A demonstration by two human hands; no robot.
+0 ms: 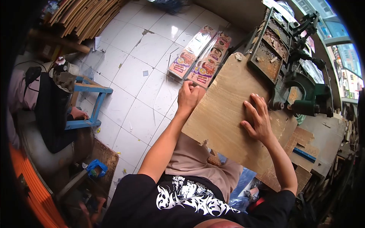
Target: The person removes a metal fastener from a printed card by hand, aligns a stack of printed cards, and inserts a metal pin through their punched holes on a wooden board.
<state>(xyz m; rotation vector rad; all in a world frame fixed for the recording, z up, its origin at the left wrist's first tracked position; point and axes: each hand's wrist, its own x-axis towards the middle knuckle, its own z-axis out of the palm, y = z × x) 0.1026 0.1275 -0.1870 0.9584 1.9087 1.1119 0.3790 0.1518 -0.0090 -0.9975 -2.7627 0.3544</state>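
My right hand (258,119) lies on a plywood board (228,102), its fingers spread and the palm down, holding nothing. My left hand (188,98) is at the board's left edge, its fingers curled together close to the near end of a stack of printed cardboard sheets (211,60). Whether a sheet or something else is pinched in those fingers is hidden. A second printed stack (192,53) lies alongside the first, to its left. Both show pink and orange pictures with lettering.
A dark green cast-metal machine (304,93) stands right of the board, behind it a compartmented metal tray (270,45) with debris. At left are a blue-framed stool (93,89) and another person's hand (78,113). Stacked brown sheets (81,17) lie at upper left, over white floor tiles (137,83).
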